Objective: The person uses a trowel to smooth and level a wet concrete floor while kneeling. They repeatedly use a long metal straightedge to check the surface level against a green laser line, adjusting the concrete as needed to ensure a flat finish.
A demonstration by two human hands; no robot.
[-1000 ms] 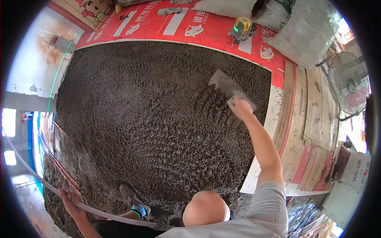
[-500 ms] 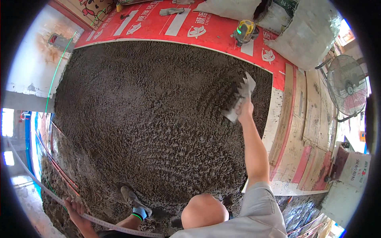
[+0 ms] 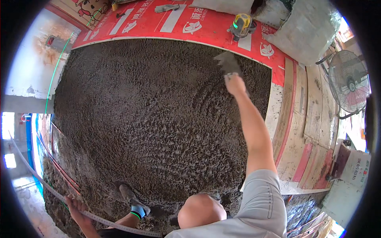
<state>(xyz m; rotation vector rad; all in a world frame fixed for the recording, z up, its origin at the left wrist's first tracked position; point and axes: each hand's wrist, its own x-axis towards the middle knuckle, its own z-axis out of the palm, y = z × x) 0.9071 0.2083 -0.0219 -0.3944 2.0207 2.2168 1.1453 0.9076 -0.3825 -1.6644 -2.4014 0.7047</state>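
Note:
With my right arm stretched far forward, my right hand (image 3: 235, 84) is closed around the handle of a notched trowel (image 3: 228, 62). The trowel's toothed metal blade lies at the far right of the wet, dark grey mortar bed (image 3: 158, 99). Curved ridges mark the mortar just left of the blade; the near part is rough and lumpy. At the lower left, my left hand (image 3: 77, 210) is closed on a long pale strip with tick marks (image 3: 113, 225), which looks bent in this view. Part of that hand's grip is hidden.
Red printed sheeting (image 3: 154, 20) borders the far side, with a yellow-and-black laser level (image 3: 241, 26) and white sacks (image 3: 311, 33) on it. Boards (image 3: 313, 107) lie along the right, near a fan (image 3: 350, 81). My foot (image 3: 135, 200) stands at the near edge.
My right hand has moved the trowel farther away and a little left, and the blade has turned. The left hand stays almost where it was on the strip.

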